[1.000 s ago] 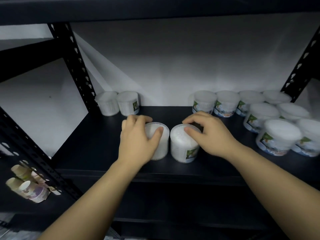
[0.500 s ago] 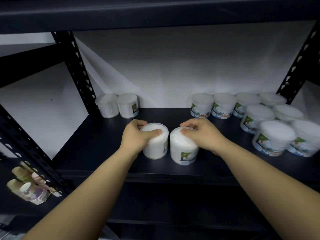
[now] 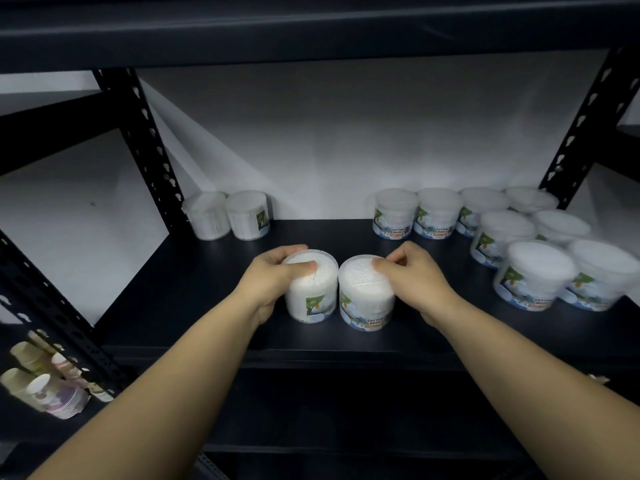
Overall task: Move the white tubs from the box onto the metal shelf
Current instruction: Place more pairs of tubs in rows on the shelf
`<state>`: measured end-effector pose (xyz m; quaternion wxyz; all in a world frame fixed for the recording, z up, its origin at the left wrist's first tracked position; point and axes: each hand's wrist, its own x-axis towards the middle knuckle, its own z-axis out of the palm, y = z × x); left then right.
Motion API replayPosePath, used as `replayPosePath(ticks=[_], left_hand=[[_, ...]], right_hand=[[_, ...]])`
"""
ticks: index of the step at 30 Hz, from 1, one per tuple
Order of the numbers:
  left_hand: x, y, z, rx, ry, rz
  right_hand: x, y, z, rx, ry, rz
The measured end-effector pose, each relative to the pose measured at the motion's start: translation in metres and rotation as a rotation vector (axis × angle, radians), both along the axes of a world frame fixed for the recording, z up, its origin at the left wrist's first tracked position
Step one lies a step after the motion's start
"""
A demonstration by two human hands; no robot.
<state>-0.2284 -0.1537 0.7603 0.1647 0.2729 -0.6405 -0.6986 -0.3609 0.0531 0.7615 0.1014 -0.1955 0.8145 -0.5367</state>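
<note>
A dark metal shelf [image 3: 194,296] with a matte, almost black deck fills the view, framed by black perforated uprights at its back left and back right corners and roofed by another dark shelf board above. Behind it stands a plain pale wall, lit unevenly so a bright wedge runs down from the left upright.

Near the front edge, about midway along it, two white tubs stand upright and touching. The left hand [image 3: 273,275] grips the left tub [image 3: 313,296], its fingers curled over the far rim and the thumb pressed on the lid. The right hand [image 3: 412,271] holds the right tub [image 3: 363,296], fingers bent round its far side with the thumb on the lid. Both tubs show green and blue labels toward the front edge.

At the back left corner two more tubs [image 3: 228,216] sit side by side against the wall. Along the back edge toward the back right corner runs a row of tubs [image 3: 440,213], and more tubs [image 3: 540,271] cluster in front of them along the right edge, packed close together.

Below the deck's front edge is a darker lower level. Past the left upright, on a neighbouring shelf lower down, lie stacks of paper cups [image 3: 45,386] on their sides.
</note>
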Motion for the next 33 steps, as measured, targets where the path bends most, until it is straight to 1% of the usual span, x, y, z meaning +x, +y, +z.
replayPosePath(ticks=[4,7,12,18,24,26,29,31,33], left_hand=[[-0.005,0.001,-0.002,0.025,-0.004,-0.014],[-0.008,0.000,-0.004,0.055,0.011,-0.023],[-0.011,-0.006,-0.005,0.149,0.005,-0.137],[-0.014,-0.010,0.002,0.058,-0.018,-0.132],[-0.017,-0.011,0.005,0.104,-0.017,-0.204],[-0.019,-0.011,0.004,0.095,-0.017,-0.185],[-0.023,-0.010,0.001,0.013,-0.015,-0.091],[-0.024,-0.007,-0.001,-0.050,-0.004,-0.056],[-0.023,-0.005,-0.003,-0.076,0.016,-0.039]], right_hand=[[-0.001,-0.001,-0.012,-0.187,-0.178,0.090],[-0.001,-0.002,-0.014,-0.193,-0.171,0.112],[-0.001,-0.002,-0.012,-0.187,-0.179,0.034],[-0.007,0.000,-0.010,-0.173,-0.163,-0.005],[-0.009,0.005,-0.006,-0.159,-0.129,-0.031],[-0.008,0.007,-0.004,-0.157,-0.118,-0.029],[-0.008,0.010,-0.004,-0.184,-0.138,0.051],[-0.009,0.010,-0.005,-0.214,-0.179,0.123],[-0.011,0.008,-0.007,-0.228,-0.204,0.149]])
